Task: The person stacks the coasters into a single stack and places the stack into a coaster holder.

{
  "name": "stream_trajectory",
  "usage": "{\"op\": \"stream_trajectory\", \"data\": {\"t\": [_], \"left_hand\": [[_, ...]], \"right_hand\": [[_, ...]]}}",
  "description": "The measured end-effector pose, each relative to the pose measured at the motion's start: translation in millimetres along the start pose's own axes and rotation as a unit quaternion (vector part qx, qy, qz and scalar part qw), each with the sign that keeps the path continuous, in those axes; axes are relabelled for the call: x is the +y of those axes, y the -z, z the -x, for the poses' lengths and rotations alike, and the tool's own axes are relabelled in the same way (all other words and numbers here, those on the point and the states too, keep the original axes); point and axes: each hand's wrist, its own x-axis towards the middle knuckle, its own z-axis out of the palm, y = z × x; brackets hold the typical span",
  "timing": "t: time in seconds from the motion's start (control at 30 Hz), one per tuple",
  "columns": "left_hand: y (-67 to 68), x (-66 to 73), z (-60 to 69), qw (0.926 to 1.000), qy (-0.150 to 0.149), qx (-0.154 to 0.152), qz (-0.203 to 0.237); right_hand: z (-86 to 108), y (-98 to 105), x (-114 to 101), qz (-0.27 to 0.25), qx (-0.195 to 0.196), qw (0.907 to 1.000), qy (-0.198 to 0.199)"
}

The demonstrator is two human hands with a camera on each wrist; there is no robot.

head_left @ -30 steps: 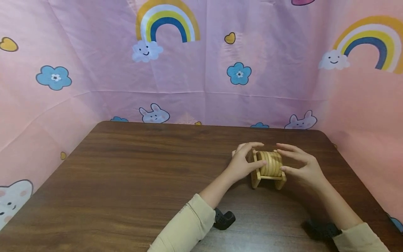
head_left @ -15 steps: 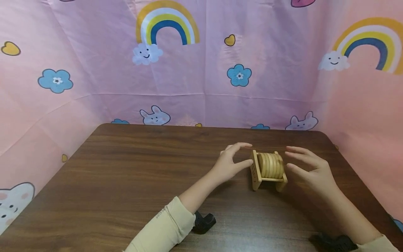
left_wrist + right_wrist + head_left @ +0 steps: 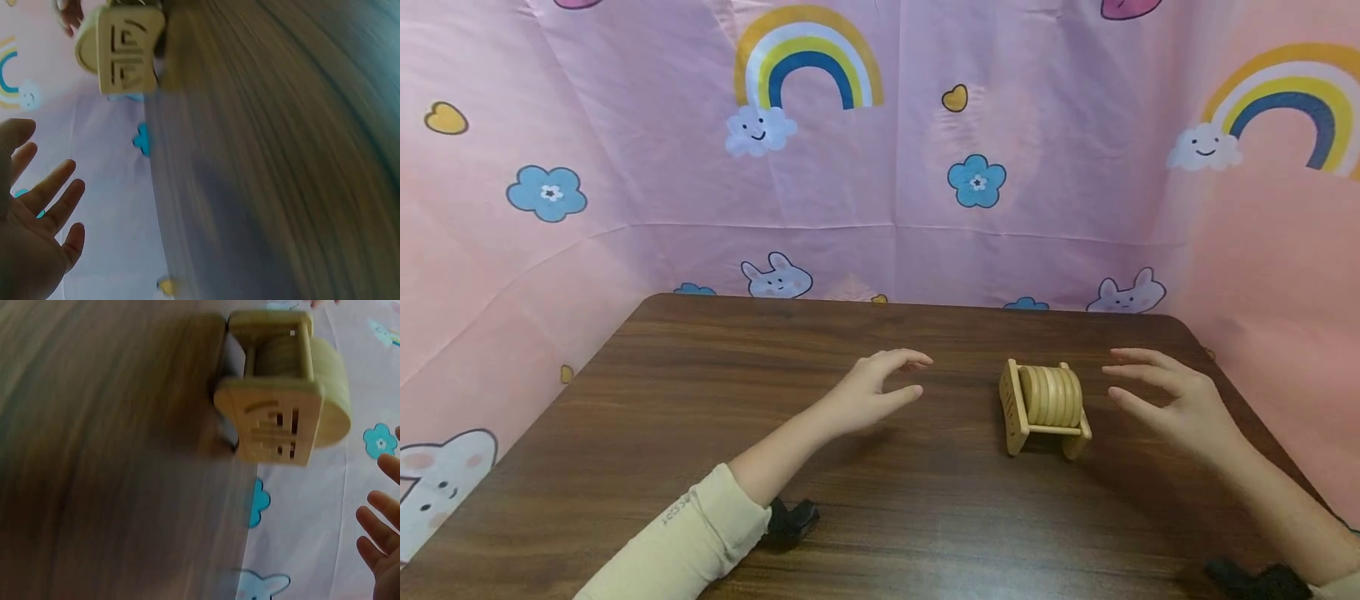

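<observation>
A small wooden rack [image 3: 1015,408] stands on the table, with several round wooden coasters [image 3: 1051,396] lined up on edge in it. Cut-out slots mark its side panel [image 3: 130,53] in the left wrist view, and the other panel [image 3: 272,422] shows similar ones in the right wrist view. My left hand [image 3: 868,392] hovers well to the left of the rack, fingers relaxed and holding nothing. Closer to the rack, on its right, my right hand [image 3: 1180,404] is held apart from it with fingers spread and nothing in them.
The brown wooden table [image 3: 737,358] ends at a patterned cloth backdrop [image 3: 850,192] behind and at both sides. Black wrist-worn devices [image 3: 790,523] sit under both forearms.
Both hands have drawn away from the rack, where their fingers were close around it. The left hand has moved far left, the right hand a little right. The rack stays in place.
</observation>
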Motion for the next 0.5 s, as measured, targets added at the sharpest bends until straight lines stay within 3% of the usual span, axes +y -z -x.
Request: {"op": "stream_trajectory", "data": {"t": [0.3, 0.5], "left_hand": [[47.1, -20.2, 38.1, 0.9932, 0.025, -0.006, -0.113], [75.0, -33.4, 59.9, 0.9799, 0.043, -0.001, -0.195]], "right_hand": [[-2.0, 13.3, 19.6, 0.059, 0.001, 0.9981, -0.015], [-5.8, 17.3, 32.4, 0.088, -0.002, 0.9961, -0.005]]}}
